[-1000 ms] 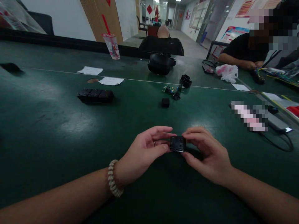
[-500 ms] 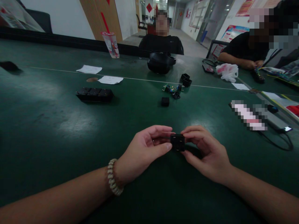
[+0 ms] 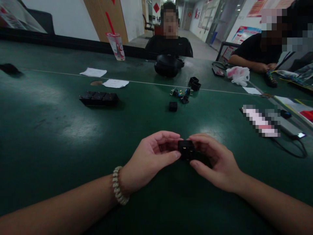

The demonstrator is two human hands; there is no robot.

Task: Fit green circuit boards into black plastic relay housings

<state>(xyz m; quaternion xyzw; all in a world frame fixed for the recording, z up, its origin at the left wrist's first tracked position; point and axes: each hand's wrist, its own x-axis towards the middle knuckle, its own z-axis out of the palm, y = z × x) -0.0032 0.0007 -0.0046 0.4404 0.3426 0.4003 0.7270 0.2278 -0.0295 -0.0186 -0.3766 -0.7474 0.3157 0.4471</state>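
Note:
Between my two hands is a small black block (image 3: 186,149) with a few light metallic spots on its near face. The thumb and fingers of my left hand (image 3: 153,160) close on its left side. My right hand (image 3: 217,163) has its fingertips at the block's upper right edge and its thumb near the lower right corner; the fingers are curled round it. Beyond them, another small black cube (image 3: 173,106) lies on the green table (image 3: 137,120). Small circuit boards (image 3: 179,93) with pins and an open black casing (image 3: 194,83) lie farther back.
A long black block (image 3: 99,98) and paper sheets (image 3: 115,83) lie at left. Farther back stand a cup with a straw (image 3: 116,47) and a black case (image 3: 168,66). Two people sit across the table. A phone (image 3: 260,120) and cable lie at right.
The block between my hands has tilted, showing more of its top side. My right thumb has shifted slightly away from the block's lower corner.

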